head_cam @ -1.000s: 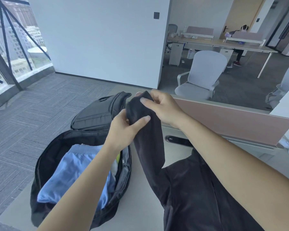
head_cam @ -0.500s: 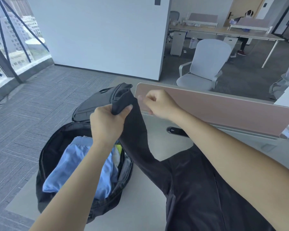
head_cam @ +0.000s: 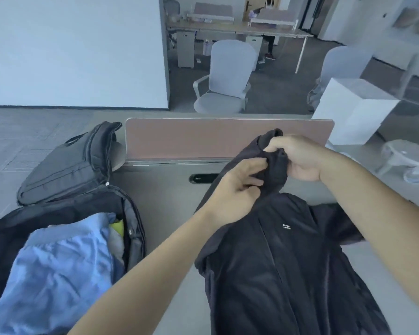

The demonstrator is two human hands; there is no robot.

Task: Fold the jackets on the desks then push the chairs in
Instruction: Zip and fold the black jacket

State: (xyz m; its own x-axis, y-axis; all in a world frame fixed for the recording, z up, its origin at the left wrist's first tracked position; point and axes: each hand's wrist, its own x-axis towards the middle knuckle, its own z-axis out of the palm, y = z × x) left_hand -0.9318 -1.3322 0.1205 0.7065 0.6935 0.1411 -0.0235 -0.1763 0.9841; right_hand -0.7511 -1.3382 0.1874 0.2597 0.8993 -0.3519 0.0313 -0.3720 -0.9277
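The dark jacket (head_cam: 288,262) lies spread on the worktop (head_cam: 165,213), its body at six o'clock from both hands. The left hand (head_cam: 235,192) and right hand (head_cam: 300,158) hold up a bunched end, probably a sleeve. Their fingers are curled round it, and cloth pokes out at twelve o'clock.

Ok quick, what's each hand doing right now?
Left hand: closed, pinching the sleeve of the black jacket.
Right hand: closed, gripping the same sleeve's end.
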